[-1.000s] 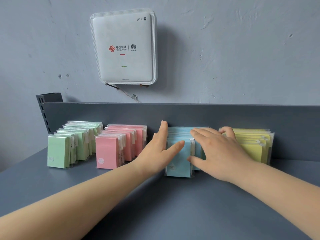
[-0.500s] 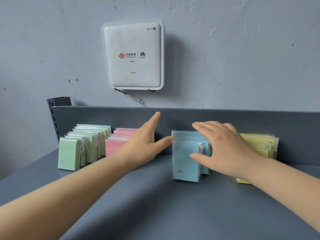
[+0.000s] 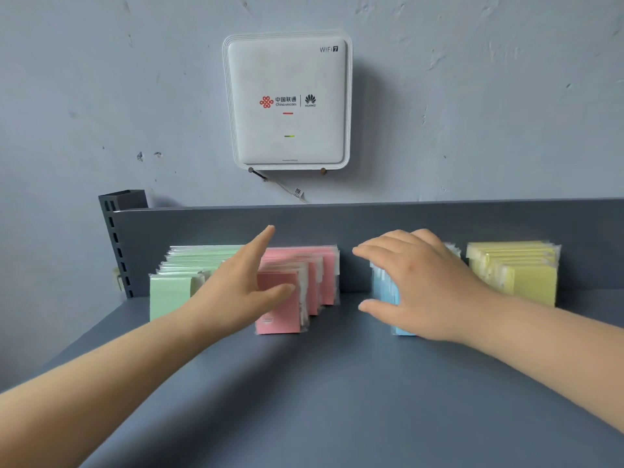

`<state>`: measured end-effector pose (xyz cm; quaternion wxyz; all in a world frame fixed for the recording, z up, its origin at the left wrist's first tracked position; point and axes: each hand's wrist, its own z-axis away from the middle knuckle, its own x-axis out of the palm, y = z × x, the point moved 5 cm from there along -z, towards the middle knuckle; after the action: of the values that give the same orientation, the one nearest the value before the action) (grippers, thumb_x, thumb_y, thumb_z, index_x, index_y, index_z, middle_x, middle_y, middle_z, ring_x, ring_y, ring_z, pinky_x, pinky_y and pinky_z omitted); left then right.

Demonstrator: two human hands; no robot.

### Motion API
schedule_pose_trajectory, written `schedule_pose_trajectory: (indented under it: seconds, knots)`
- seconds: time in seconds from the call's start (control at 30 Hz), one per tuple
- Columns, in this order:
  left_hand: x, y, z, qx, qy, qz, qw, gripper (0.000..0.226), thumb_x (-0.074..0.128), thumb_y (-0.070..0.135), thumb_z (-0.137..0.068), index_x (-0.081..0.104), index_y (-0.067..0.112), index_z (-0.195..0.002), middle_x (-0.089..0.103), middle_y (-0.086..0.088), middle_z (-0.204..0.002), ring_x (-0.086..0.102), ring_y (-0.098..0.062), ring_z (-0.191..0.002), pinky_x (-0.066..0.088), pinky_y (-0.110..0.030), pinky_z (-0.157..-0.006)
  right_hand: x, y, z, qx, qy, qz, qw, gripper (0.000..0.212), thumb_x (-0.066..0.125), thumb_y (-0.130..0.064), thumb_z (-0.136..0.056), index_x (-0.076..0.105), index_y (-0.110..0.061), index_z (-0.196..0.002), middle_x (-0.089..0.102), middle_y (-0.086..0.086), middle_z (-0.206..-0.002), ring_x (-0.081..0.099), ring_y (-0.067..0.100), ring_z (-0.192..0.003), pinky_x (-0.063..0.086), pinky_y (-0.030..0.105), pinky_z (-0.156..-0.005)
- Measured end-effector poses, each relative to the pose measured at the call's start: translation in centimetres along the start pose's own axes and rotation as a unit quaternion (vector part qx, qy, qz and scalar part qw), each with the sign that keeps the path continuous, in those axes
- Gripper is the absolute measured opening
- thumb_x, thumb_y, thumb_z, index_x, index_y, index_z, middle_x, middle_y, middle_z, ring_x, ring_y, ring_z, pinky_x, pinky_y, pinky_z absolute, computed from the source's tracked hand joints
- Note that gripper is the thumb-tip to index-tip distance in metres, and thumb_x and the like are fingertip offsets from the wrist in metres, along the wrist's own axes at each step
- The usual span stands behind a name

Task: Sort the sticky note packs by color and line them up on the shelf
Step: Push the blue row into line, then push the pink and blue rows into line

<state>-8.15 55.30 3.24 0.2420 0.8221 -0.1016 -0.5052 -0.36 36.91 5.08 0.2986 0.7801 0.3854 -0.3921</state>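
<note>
Leftmost on the grey shelf (image 3: 337, 383) stands a dark slotted upright (image 3: 116, 244) at the far corner, and just right of it the green packs (image 3: 170, 298) run in a file from the back panel toward the near side. Next comes the row of pink packs (image 3: 293, 288), standing upright the same way, just beside the green row. The left hand (image 3: 236, 292) hovers in front of the seam between those two rows, fingers straight and thumb spread, holding nothing; whether it touches the pink front pack cannot be told. Above, on the wall, hangs a white WiFi router (image 3: 287, 103) with a thin cable (image 3: 287, 190) trailing below it. Further right, past a bare gap of shelf, are the blue packs (image 3: 385, 288), largely covered by the right hand (image 3: 422, 285), which lies over their tops and near face with fingers spread and only lightly bent, thumb low on the left side; it seems to rest on them rather than pinch them. Rightmost, the yellow packs (image 3: 526, 278) stand in their own row close beside the blue ones, reaching back to the rear panel.
</note>
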Motion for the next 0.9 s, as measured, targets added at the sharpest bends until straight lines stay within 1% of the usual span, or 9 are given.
schedule_pose_trajectory:
  seconds: [0.1, 0.23, 0.3, 0.4, 0.43, 0.57, 0.67, 0.8, 0.9]
  knots:
    - [0.0, -1.5, 0.4, 0.000, -0.015, -0.001, 1.000, 0.091, 0.061, 0.050, -0.075, 0.009, 0.035, -0.148, 0.032, 0.012, -0.149, 0.031, -0.009, -0.135, 0.022, -0.037, -0.114, 1.0, -3.2, -0.5, -0.019, -0.034, 0.004, 0.999, 0.063, 0.057, -0.054, -0.076, 0.052, -0.018, -0.128, 0.058, -0.005, -0.124, 0.051, 0.019, -0.118, 0.036, 0.036, -0.098]
    - [-0.1, -3.0, 0.7, -0.015, -0.017, 0.053, 0.998, 0.086, 0.065, 0.028, -0.084, 0.008, 0.027, -0.149, 0.024, 0.013, -0.152, 0.019, -0.010, -0.141, 0.014, -0.030, -0.116, 2.0, -5.6, -1.8, 0.002, -0.050, -0.001, 0.999, 0.059, 0.055, -0.051, -0.084, 0.040, -0.023, -0.135, 0.045, -0.010, -0.134, 0.036, 0.013, -0.126, 0.023, 0.030, -0.104]
    - [0.3, -3.3, 0.9, -0.022, -0.028, 0.089, 0.995, 0.081, 0.064, 0.021, -0.084, 0.015, 0.027, -0.147, 0.037, 0.016, -0.139, 0.027, -0.010, -0.131, 0.020, -0.018, -0.103, 2.4, -6.2, -2.5, 0.030, -0.039, -0.013, 0.999, 0.054, 0.057, -0.051, -0.083, 0.045, -0.021, -0.127, 0.048, -0.009, -0.129, 0.038, 0.013, -0.122, 0.026, 0.029, -0.099]
    - [1.0, -3.8, 0.7, -0.025, -0.034, 0.123, 0.992, 0.051, 0.065, 0.012, -0.081, 0.035, 0.026, -0.120, 0.046, 0.026, -0.095, 0.043, 0.003, -0.101, 0.027, 0.002, -0.073, 3.0, -6.3, -3.4, 0.074, -0.050, -0.015, 0.996, 0.066, 0.058, -0.051, -0.082, 0.037, -0.018, -0.136, 0.038, -0.005, -0.143, 0.031, 0.014, -0.133, 0.023, 0.030, -0.105]
    - [1.2, -3.8, 0.5, -0.022, -0.035, 0.133, 0.990, 0.047, 0.064, 0.011, -0.081, 0.036, 0.026, -0.116, 0.047, 0.025, -0.092, 0.047, 0.006, -0.095, 0.028, 0.006, -0.068, 3.2, -6.0, -3.6, 0.092, -0.061, -0.013, 0.994, 0.076, 0.059, -0.052, -0.082, 0.028, -0.016, -0.142, 0.030, -0.003, -0.149, 0.025, 0.014, -0.138, 0.019, 0.030, -0.110]
    - [1.9, -3.8, -0.1, -0.014, -0.053, 0.175, 0.983, 0.053, 0.060, 0.010, -0.082, 0.031, 0.028, -0.123, 0.052, 0.016, -0.104, 0.050, -0.010, -0.098, 0.038, -0.011, -0.071, 4.1, -5.1, -3.8, 0.135, -0.094, -0.013, 0.986, 0.096, 0.060, -0.055, -0.080, 0.009, -0.015, -0.149, 0.012, -0.002, -0.158, 0.012, 0.012, -0.144, 0.011, 0.030, -0.115]
    - [2.1, -3.8, -0.3, -0.013, -0.046, 0.167, 0.985, 0.067, 0.058, 0.006, -0.082, 0.024, 0.021, -0.137, 0.049, 0.007, -0.107, 0.050, -0.014, -0.093, 0.037, -0.008, -0.067, 4.6, -5.4, -3.8, 0.138, -0.111, -0.016, 0.984, 0.092, 0.059, -0.055, -0.081, 0.012, -0.014, -0.149, 0.013, 0.000, -0.158, 0.017, 0.015, -0.143, 0.015, 0.028, -0.113]
    - [2.5, -3.9, -0.3, -0.014, -0.041, 0.144, 0.989, 0.083, 0.055, 0.004, -0.084, 0.004, 0.021, -0.148, 0.037, 0.013, -0.106, 0.043, -0.010, -0.090, 0.036, -0.001, -0.058, 5.1, -5.9, -4.0, 0.143, -0.100, -0.014, 0.985, 0.084, 0.060, -0.051, -0.082, 0.020, -0.013, -0.146, 0.020, 0.000, -0.156, 0.029, 0.016, -0.138, 0.022, 0.028, -0.109]
    - [3.0, -3.9, -0.4, -0.016, -0.035, 0.140, 0.989, 0.088, 0.054, 0.002, -0.084, -0.003, 0.020, -0.149, 0.044, 0.012, -0.091, 0.044, -0.007, -0.070, 0.035, 0.000, -0.050, 5.5, -5.9, -4.2, 0.149, -0.087, -0.009, 0.985, 0.081, 0.059, -0.048, -0.083, 0.021, -0.012, -0.145, 0.021, -0.001, -0.155, 0.025, 0.014, -0.140, 0.022, 0.029, -0.110]
